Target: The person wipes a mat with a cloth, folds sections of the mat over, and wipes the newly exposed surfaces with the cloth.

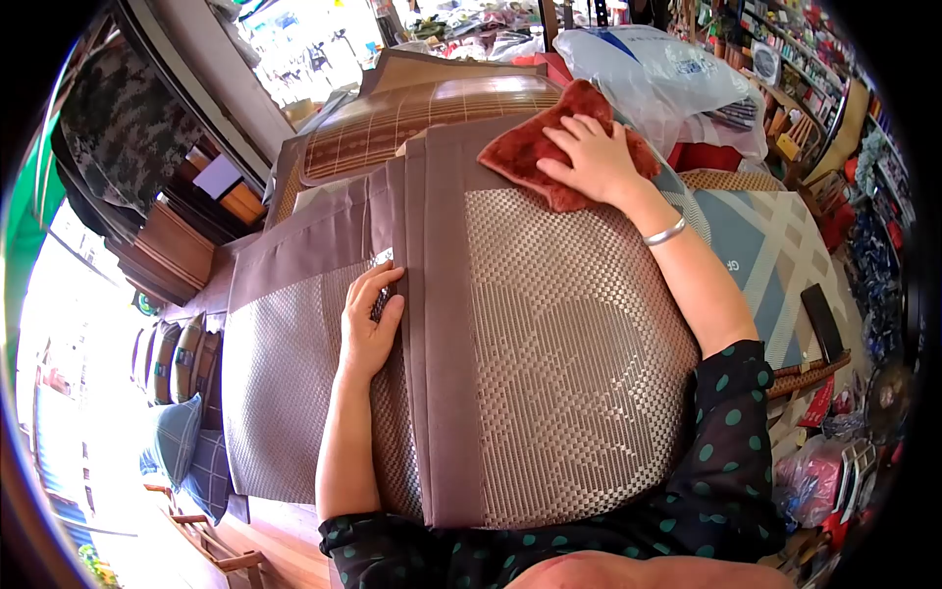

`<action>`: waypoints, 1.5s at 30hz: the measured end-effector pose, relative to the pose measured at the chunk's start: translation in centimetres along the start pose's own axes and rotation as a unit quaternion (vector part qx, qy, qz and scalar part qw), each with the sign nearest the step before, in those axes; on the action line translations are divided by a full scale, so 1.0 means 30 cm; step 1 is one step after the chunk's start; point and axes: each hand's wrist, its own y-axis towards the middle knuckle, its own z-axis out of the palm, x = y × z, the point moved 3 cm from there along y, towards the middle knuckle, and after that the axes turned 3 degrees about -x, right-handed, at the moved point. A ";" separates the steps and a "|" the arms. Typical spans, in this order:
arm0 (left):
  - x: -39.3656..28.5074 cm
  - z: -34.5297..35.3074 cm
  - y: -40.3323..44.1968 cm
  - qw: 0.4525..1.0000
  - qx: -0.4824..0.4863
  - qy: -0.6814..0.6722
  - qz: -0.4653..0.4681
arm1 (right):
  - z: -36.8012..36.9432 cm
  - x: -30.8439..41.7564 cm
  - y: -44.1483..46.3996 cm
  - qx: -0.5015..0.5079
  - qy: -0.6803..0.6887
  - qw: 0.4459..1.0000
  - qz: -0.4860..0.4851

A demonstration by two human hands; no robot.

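A woven mat (559, 344) with a brownish-purple fabric border (446, 324) lies folded in front of me, its shiny surface patterned. Near the mat's far edge, my right hand (594, 162) presses flat on a reddish-brown plush cloth (525, 147), fingers spread. My left hand (371, 329) rests by the raised fold at the mat's middle. Its fingertips touch the border, with the thumb held apart from the fingers. Left of the fold, another section of woven matting (285, 393) spreads out lower down.
Bamboo-like mats (422, 118) are stacked behind. A plastic-wrapped bundle (657, 74) sits at the back right. To the right lie a blue-and-beige mat (756, 255) and a dark flat object (821, 322). Cushions (175, 432) and a wooden chair frame (211, 540) stand at lower left.
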 end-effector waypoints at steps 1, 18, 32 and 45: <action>-0.002 -0.001 0.001 1.000 0.000 0.000 0.002 | -0.013 0.037 -0.009 0.008 -0.021 0.999 -0.026; -0.002 -0.004 -0.004 1.000 0.006 -0.010 -0.009 | -0.065 0.191 -0.063 0.051 0.124 0.978 -0.161; -0.012 -0.004 -0.006 1.000 0.006 0.004 -0.003 | -0.162 0.376 -0.273 0.052 0.160 0.922 -0.348; -0.008 -0.007 -0.008 1.000 0.005 0.002 0.002 | -0.045 0.050 -0.056 0.025 0.073 0.992 -0.097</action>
